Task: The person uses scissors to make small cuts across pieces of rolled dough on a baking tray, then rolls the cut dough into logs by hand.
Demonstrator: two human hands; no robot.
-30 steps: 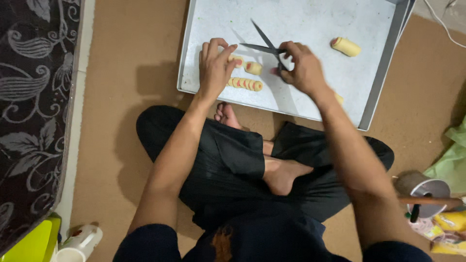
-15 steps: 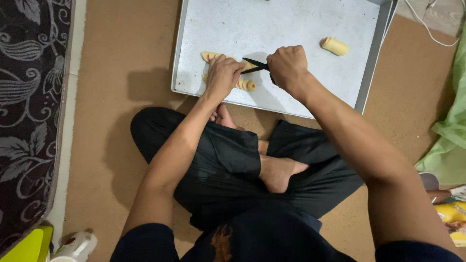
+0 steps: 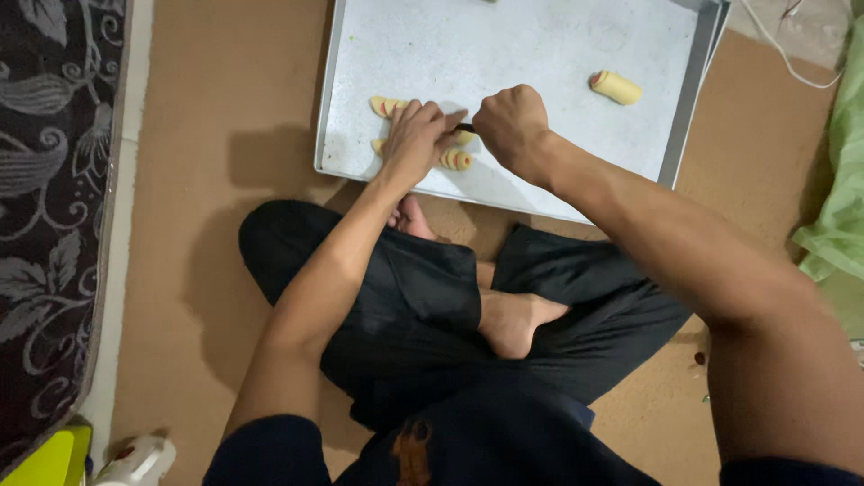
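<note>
I sit cross-legged on a brown floor before a flat metal tray (image 3: 558,193). My left hand (image 3: 416,139) presses down on yellow dough pieces with red stripes (image 3: 454,159) near the tray's front edge; more striped pieces (image 3: 385,106) show beside its fingers. My right hand (image 3: 513,126) is closed around a dark handle, a knife (image 3: 465,128) whose blade is mostly hidden between the hands. A separate yellow dough roll (image 3: 616,87) lies at the tray's far right.
A dark patterned fabric (image 3: 49,207) runs along the left. Green cloth (image 3: 841,189) lies at the right edge, a white cord (image 3: 792,63) beyond the tray. A yellow object (image 3: 49,459) and a white item (image 3: 135,461) sit at bottom left.
The knife was raised above the tray a second ago; my right hand has brought it down low against the dough by my left hand. The view has shifted nearer to the tray.
</note>
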